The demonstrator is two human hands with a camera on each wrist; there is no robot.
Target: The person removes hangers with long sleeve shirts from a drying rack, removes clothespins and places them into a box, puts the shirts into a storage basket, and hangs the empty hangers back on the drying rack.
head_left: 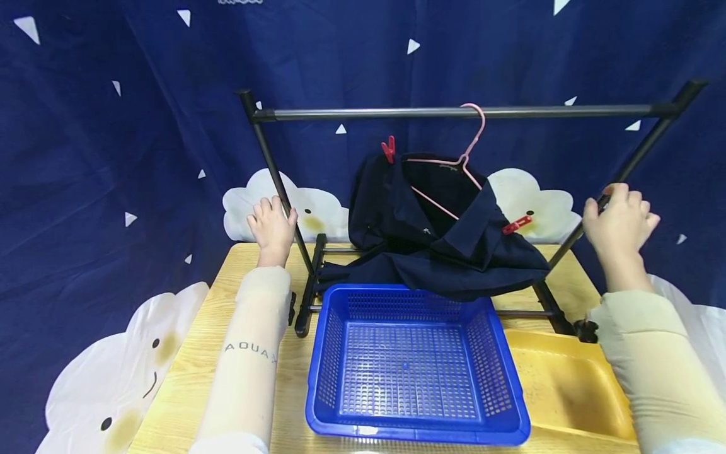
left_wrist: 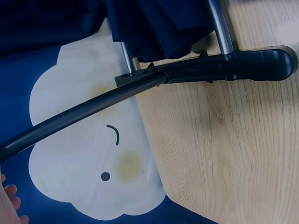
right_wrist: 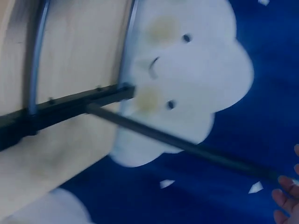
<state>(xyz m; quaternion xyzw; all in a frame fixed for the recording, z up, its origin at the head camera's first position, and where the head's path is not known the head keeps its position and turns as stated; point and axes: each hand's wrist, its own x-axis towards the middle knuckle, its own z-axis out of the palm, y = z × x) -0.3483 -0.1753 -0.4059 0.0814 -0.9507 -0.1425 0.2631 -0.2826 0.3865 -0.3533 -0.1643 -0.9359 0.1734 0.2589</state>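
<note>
My left hand (head_left: 274,228) is beside the rack's left post (head_left: 271,157), thumb close to it and fingers loosely spread. At the right post (head_left: 641,148), my right hand (head_left: 621,221) has its thumb and fingers spread on either side of the tube, loosely bent. A dark navy collared shirt (head_left: 420,252) hangs on a pink hanger (head_left: 466,157), whose hook loops over the rack's top bar (head_left: 351,113). One red clothespin (head_left: 388,150) clips the shirt's left shoulder; another red clothespin (head_left: 517,224) is on its right side. The lower shirt bunches over the rack base.
A blue perforated basket (head_left: 416,436) stands at the table's front, against the shirt's hem. Right of it lies a yellow tray (head_left: 567,378). The rack's black feet (head_left: 306,309) rest on the wooden table (head_left: 187,391). Behind hangs a navy curtain (head_left: 142,94) with white clouds.
</note>
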